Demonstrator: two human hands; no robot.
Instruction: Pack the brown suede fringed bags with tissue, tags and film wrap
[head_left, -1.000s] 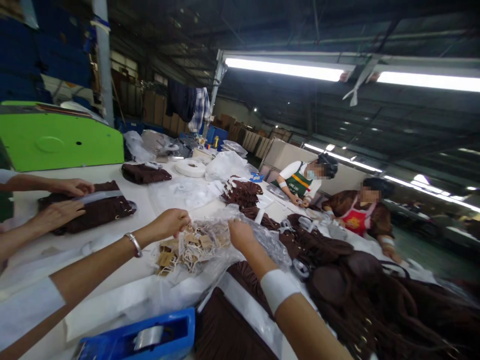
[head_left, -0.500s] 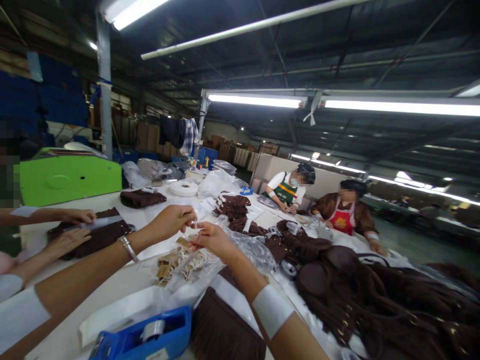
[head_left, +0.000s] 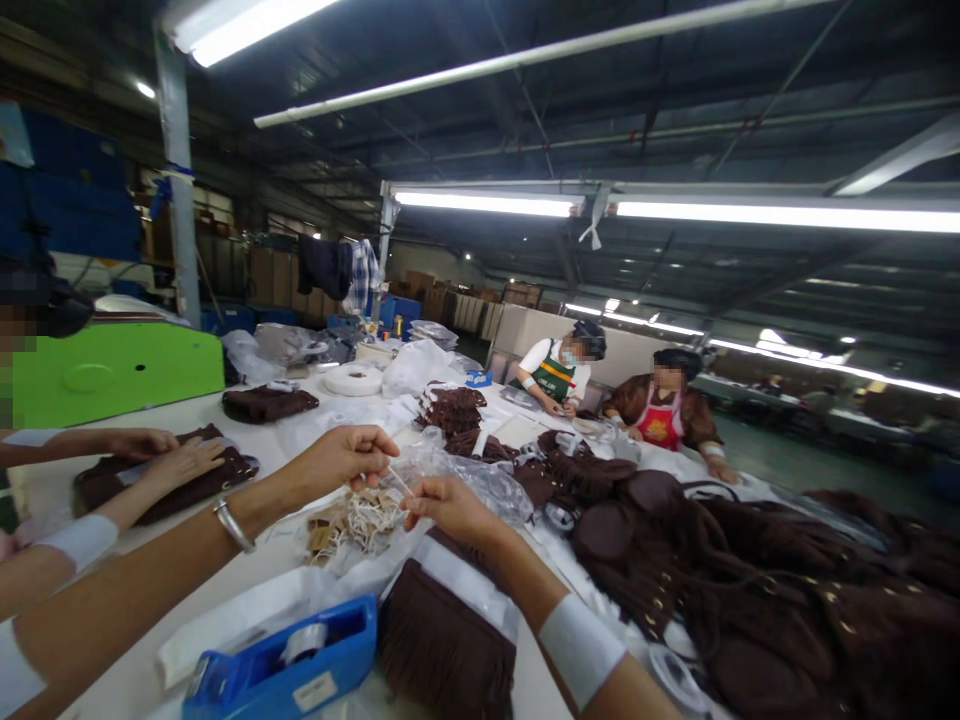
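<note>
A thin white string (head_left: 400,482) is stretched slantwise between my two hands. My left hand (head_left: 349,462), with a metal bangle at the wrist, pinches its upper end. The lower end is pinched by my right hand (head_left: 450,510); whether a tag hangs there is hidden by the fingers. Below and between my hands lies a heap of brown paper tags with white strings (head_left: 358,525) on clear plastic. Close to my right forearm, a dark brown fringed bag (head_left: 448,640) rests on the table.
A blue tape dispenser (head_left: 289,665) stands at the front. Brown bags (head_left: 675,570) are piled on the right. At left, a co-worker's hands (head_left: 176,470) press on a brown bag, near a green machine (head_left: 120,365). Two people work across the table, near a white roll (head_left: 352,379).
My hands have moved slightly apart, and the string between them now slants down to the right. The view has shifted a little, and the co-worker's hand has slid further over the bag.
</note>
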